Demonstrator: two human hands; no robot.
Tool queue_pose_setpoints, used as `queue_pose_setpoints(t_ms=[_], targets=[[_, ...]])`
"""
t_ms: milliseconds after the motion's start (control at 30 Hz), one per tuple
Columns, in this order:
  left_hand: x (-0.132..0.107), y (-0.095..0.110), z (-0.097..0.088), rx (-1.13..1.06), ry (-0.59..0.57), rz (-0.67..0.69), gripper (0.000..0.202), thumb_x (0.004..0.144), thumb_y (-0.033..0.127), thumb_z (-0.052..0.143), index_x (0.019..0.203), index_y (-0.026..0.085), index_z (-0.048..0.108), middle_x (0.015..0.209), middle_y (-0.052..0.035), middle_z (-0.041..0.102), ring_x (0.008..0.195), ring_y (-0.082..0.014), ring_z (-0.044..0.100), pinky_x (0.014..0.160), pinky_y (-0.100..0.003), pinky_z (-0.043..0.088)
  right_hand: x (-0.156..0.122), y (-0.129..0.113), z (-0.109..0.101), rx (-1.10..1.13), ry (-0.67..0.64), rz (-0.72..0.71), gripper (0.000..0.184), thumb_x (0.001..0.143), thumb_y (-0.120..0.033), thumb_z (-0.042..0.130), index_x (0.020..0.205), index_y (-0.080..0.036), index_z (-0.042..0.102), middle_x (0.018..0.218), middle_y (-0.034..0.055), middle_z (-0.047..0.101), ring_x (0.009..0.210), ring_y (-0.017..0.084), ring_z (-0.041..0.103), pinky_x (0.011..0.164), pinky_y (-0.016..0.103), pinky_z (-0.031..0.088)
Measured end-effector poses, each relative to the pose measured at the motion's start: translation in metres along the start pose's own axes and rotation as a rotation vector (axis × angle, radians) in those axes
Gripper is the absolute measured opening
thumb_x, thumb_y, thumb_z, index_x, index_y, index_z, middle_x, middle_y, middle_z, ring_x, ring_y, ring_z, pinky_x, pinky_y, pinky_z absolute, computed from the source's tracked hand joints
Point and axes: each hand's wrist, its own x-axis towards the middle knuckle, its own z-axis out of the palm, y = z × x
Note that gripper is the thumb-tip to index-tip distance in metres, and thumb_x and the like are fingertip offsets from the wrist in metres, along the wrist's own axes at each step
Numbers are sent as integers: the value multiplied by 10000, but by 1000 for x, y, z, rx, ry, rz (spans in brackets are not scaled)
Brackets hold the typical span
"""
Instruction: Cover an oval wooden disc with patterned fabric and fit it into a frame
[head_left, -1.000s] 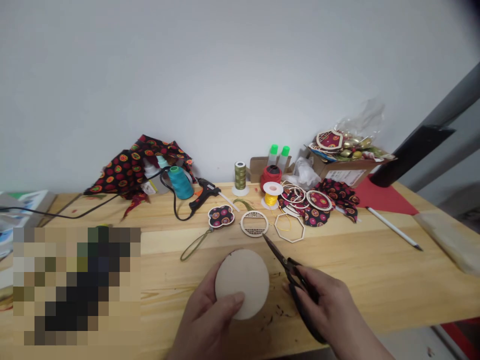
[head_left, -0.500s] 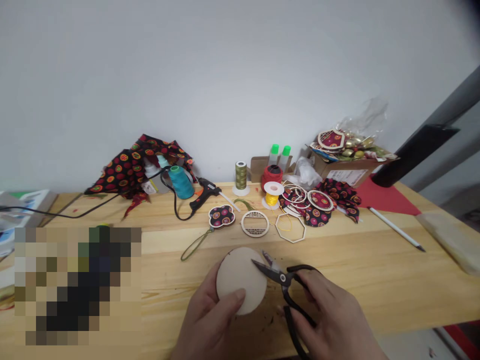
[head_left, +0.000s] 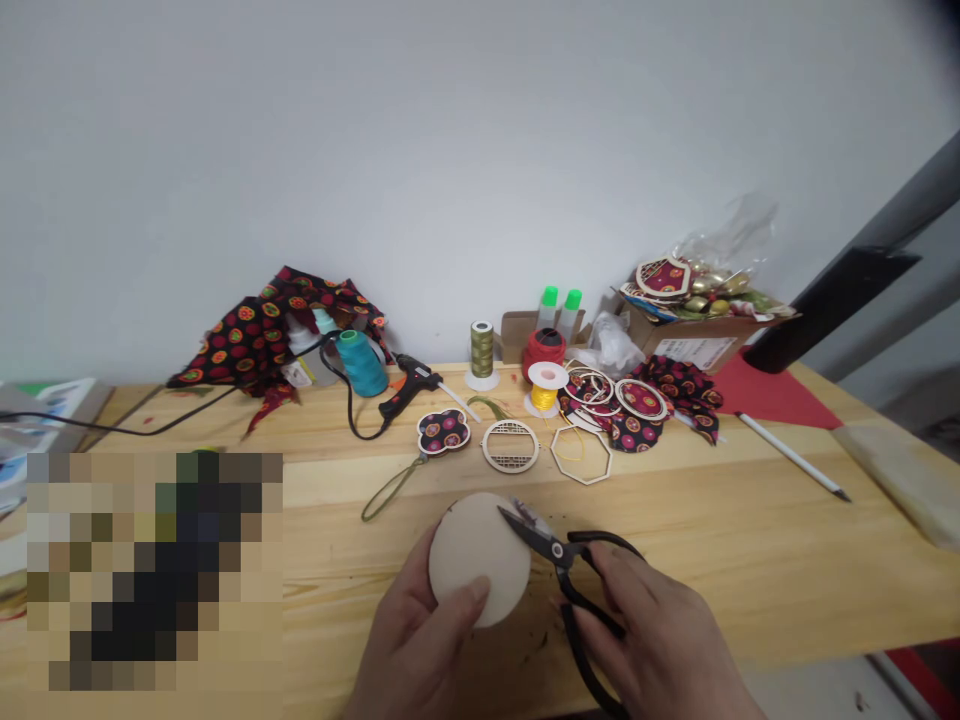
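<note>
Pinched in my left hand (head_left: pixel 420 635) is a thin, pale round disc (head_left: pixel 472 550), with the thumb lying across its lower face. The fingers behind it are mostly hidden. My right hand (head_left: pixel 664 625) has its fingers through the black handles of a pair of scissors (head_left: pixel 557 551). Their blades are parted at the disc's upper right edge, one in front of its face and the other beyond it. Just past the disc lie a round wooden lattice frame (head_left: pixel 510 430) and a flower-shaped patterned fabric piece (head_left: pixel 444 432) with a green cord loop.
Behind are a glue gun (head_left: pixel 409 388), a teal thread cone (head_left: pixel 363 364), a green thread spool (head_left: pixel 482 352) and a yellow cord spool (head_left: pixel 545 392). An octagonal frame (head_left: pixel 581 482) and a white pencil (head_left: pixel 795 458) lie rightward. A cardboard box (head_left: pixel 694 345) stands by the wall.
The scissors have shifted slightly left and up along the disc's edge, and the gap between their blades looks narrower. The disc has moved a little left in my left hand's grip.
</note>
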Motion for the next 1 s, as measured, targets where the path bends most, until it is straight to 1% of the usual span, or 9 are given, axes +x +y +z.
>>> queue_pose_setpoints(t_ms=[167, 333, 367, 567, 667, 767, 1000], targets=[[0, -1, 1, -29, -11, -5, 504, 664, 189, 715, 1157, 198, 607, 1047, -77, 715, 1079, -290, 585, 933, -374, 443, 1, -2, 2, -79, 48, -24, 227, 898, -280, 370, 1026, -132, 486, 746, 98, 668, 611, 189, 669, 495, 263, 542], [0, -3, -1, -7, 3, 28, 530, 640, 202, 733, 1153, 175, 607, 1063, -93, 708, 1046, -303, 602, 905, -380, 465, 3, 0, 2, -185, 167, -87, 258, 898, -289, 383, 1018, -97, 508, 716, 122, 668, 586, 204, 662, 482, 279, 544], [1, -3, -2, -8, 5, 30, 538, 637, 204, 736, 1157, 171, 605, 1062, -97, 708, 1044, -305, 603, 900, -382, 468, 3, 1, 2, -200, 174, -103, 261, 898, -286, 387, 1022, -91, 509, 713, 126, 669, 583, 206, 661, 482, 282, 545], [1, -3, -4, -34, -31, 13, 490, 636, 191, 740, 1115, 191, 640, 1046, -84, 714, 1092, -303, 574, 883, -361, 482, 3, 5, 1, -221, 164, -157, 258, 912, -272, 373, 1017, -83, 514, 729, 137, 682, 603, 209, 667, 507, 286, 555], [1, -3, -4, -53, -41, 11, 494, 644, 196, 737, 1127, 186, 636, 1048, -92, 713, 1086, -310, 579, 890, -376, 480, 6, 5, -2, -241, 183, -184, 252, 927, -269, 356, 997, -90, 518, 732, 135, 695, 616, 207, 680, 516, 277, 560], [0, -2, -2, -60, -37, 10, 505, 642, 199, 739, 1136, 185, 633, 1048, -96, 713, 1084, -315, 581, 896, -389, 478, 8, 5, -4, -268, 188, -199, 267, 940, -267, 326, 977, -92, 525, 734, 138, 703, 618, 206, 687, 518, 270, 560], [-2, -2, -1, -25, 4, 11, 537, 632, 202, 746, 1154, 197, 621, 1048, -84, 716, 1076, -306, 588, 903, -368, 474, 5, 7, 0, -264, 157, -189, 282, 943, -253, 305, 978, -86, 529, 720, 133, 702, 577, 200, 682, 467, 265, 543]])
